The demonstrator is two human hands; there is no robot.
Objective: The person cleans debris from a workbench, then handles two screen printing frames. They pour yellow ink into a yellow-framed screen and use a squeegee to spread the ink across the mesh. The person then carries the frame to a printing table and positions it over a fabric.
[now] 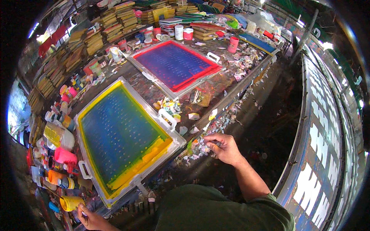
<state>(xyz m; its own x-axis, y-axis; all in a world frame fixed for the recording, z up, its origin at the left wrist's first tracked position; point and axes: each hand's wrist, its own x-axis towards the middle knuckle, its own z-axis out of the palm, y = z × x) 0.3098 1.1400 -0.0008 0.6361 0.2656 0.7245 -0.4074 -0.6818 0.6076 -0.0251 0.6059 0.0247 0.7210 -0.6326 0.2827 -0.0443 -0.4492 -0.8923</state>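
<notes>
Reaching to the lower left, the left hand (88, 218) has its fingers at the rim of a yellow cup (70, 204), just beside the near corner of a yellow-edged printing screen (119, 134); how firmly they hold it, I cannot tell. The right hand (223, 148) hangs near paper scraps (195, 149), fingers curled and thumb close to the forefinger, perhaps pinching something too small to make out. Farther back lies a red-edged screen (175, 65).

No lettering can be read anywhere in view — no labels, numbers or signs.
</notes>
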